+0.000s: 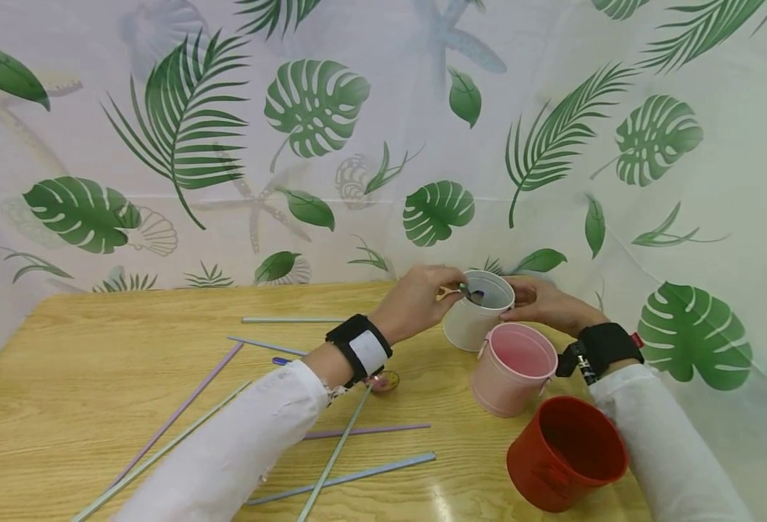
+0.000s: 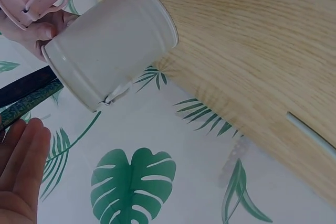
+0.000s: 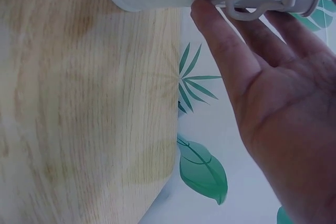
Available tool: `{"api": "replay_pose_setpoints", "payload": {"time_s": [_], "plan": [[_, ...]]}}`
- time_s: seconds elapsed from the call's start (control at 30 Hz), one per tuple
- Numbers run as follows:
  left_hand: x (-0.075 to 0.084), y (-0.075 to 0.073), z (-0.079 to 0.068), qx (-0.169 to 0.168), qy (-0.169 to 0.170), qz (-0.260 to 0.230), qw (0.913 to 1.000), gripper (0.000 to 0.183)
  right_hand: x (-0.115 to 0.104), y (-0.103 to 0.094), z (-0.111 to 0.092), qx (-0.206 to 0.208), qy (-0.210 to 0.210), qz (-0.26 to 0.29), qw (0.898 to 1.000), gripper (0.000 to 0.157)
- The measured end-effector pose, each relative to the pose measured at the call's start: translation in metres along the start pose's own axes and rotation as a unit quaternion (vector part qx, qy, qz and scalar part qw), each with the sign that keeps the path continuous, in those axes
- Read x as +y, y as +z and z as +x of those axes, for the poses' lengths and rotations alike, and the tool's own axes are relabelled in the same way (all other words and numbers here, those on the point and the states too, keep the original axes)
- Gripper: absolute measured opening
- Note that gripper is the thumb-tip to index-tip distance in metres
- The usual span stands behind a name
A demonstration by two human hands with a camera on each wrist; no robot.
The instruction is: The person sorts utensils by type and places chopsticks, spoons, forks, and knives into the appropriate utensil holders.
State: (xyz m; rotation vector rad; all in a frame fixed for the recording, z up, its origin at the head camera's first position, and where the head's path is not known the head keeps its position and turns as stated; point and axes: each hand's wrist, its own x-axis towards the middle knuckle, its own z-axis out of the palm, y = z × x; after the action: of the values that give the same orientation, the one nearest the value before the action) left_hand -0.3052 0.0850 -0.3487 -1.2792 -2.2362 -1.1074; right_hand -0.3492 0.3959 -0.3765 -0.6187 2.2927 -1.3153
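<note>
At the back right of the table, a white metal bucket [image 1: 465, 326] stands between my two hands. My left hand [image 1: 423, 301] pinches slim dark, pen-like sticks at its mouth; a green patterned stick [image 2: 34, 100] and a black stick [image 2: 23, 85] point into the opening in the left wrist view. Their exact kind cannot be told. Something small with a blue end shows inside the bucket. My right hand [image 1: 546, 301] holds the far right side of the bucket, thumb at the front and fingers round the back, near the wire handle [image 3: 257, 11] in the right wrist view.
A pink bucket [image 1: 504, 391] stands just in front of the white one, and a red bucket [image 1: 533, 471] nearer still, beside my right forearm. Several thin coloured sticks [image 1: 181, 409] lie across the table. A small round pinkish item [image 1: 385, 380] lies below my left wrist.
</note>
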Motion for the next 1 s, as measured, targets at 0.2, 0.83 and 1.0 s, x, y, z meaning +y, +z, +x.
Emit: {"api": "replay_pose_setpoints", "payload": {"time_s": [0.2,0.83,1.0], "plan": [[0.004,-0.008,-0.009,-0.026,-0.010,0.043,0.9987,0.023,0.005,-0.001,-0.003,-0.006,-0.007,0.004,1.000,0.069],[0.021,-0.111,-0.076,0.056,-0.027,0.079,0.9950,0.025,0.004,-0.001,-0.008,0.012,0.021,-0.016,1.000,0.070],[0.023,-0.148,-0.112,0.056,-0.083,0.100,0.9900,0.023,0.006,0.001,-0.009,0.011,0.011,-0.013,1.000,0.067]]}}
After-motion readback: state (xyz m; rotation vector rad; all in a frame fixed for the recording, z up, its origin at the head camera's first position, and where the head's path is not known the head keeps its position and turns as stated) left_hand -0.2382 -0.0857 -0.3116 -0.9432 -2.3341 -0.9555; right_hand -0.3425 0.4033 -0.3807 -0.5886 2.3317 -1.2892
